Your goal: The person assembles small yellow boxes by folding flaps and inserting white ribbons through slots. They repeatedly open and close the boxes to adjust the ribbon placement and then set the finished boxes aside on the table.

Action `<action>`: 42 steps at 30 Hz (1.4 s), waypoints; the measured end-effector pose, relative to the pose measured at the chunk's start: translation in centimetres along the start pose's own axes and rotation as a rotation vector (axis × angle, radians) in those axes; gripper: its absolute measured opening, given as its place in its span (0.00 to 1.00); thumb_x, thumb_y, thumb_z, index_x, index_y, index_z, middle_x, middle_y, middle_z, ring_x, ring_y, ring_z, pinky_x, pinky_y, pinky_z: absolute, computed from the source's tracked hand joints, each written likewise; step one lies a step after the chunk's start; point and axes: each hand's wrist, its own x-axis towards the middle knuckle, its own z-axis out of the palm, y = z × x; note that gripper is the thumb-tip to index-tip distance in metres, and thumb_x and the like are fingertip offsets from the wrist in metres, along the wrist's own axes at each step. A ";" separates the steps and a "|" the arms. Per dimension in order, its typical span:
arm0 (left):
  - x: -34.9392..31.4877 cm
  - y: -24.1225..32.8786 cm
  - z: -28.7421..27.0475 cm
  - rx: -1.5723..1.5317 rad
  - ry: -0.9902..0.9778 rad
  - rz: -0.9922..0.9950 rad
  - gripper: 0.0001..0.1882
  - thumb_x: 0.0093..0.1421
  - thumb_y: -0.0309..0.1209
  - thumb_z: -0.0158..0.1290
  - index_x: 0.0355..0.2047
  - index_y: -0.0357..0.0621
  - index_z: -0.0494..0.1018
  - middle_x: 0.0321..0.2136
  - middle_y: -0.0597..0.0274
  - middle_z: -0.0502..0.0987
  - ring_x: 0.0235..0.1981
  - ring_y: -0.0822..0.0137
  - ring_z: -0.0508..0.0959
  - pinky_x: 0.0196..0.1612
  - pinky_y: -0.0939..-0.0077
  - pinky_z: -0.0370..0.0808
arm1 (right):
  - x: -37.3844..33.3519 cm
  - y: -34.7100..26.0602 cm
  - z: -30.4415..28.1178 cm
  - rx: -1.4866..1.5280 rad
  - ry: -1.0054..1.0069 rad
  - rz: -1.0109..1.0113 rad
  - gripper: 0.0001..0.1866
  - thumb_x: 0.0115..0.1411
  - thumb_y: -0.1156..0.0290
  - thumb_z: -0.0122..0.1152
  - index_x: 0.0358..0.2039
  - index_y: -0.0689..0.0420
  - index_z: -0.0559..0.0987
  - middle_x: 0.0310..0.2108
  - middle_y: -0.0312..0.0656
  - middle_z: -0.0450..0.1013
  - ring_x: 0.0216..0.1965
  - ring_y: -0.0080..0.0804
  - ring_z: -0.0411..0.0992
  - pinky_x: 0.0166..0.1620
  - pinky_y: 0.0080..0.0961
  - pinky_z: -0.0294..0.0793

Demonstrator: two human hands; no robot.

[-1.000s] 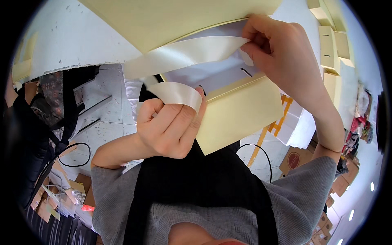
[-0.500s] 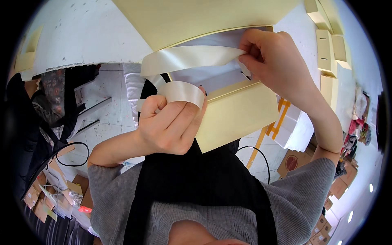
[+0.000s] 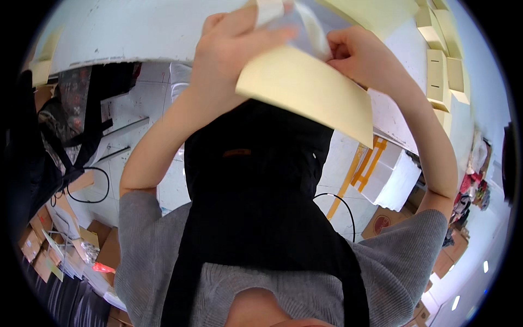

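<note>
A pale yellow cardboard box stands open before me, its near flap (image 3: 310, 92) tilted down toward my apron. Inside is a light grey-lavender lining (image 3: 283, 39). My left hand (image 3: 231, 52), smeared by motion, is over the box's left side with a loop of white satin ribbon (image 3: 270, 12) around its fingers. From there the ribbon runs across the box opening to my right hand (image 3: 362, 60). At the box's right edge, that hand pinches the ribbon between thumb and bent fingers. The ribbon's end is hidden by the fingers.
Several pale yellow boxes (image 3: 437, 79) line the right side of the white table (image 3: 147, 32). Below its edge stands a white foam box (image 3: 389, 174) with orange tape. Near it a black cable (image 3: 348, 210) curves over the floor. Dark clothing and bags (image 3: 60, 141) are at left.
My left hand has moved up and away from me with the ribbon, over the box. The box has shifted away and turned. My right hand stays pinched near its right edge.
</note>
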 end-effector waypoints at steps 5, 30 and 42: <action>-4.1 0.6 4.5 0.079 0.578 -0.258 0.27 0.48 0.30 0.66 0.48 0.36 0.70 0.47 0.46 0.70 0.47 0.51 0.73 0.44 0.64 0.68 | 0.0 0.4 -0.7 0.019 -0.014 0.086 0.06 0.51 0.73 0.64 0.28 0.62 0.79 0.23 0.40 0.76 0.21 0.25 0.73 0.25 0.21 0.75; -6.9 9.7 10.2 -0.102 -0.414 0.285 0.06 0.40 0.34 0.56 0.17 0.45 0.77 0.21 0.65 0.73 0.30 0.63 0.73 0.30 0.66 0.72 | 3.5 2.9 0.4 -0.033 0.188 -0.122 0.09 0.44 0.68 0.59 0.20 0.62 0.78 0.16 0.44 0.72 0.21 0.34 0.72 0.27 0.30 0.71; -11.4 9.2 13.3 -0.685 -0.771 0.176 0.05 0.40 0.30 0.54 0.11 0.47 0.73 0.17 0.65 0.73 0.25 0.60 0.75 0.23 0.63 0.71 | 7.0 -1.3 -1.7 0.754 0.461 -0.188 0.17 0.57 0.75 0.57 0.48 0.61 0.71 0.34 0.52 0.75 0.33 0.38 0.76 0.36 0.31 0.77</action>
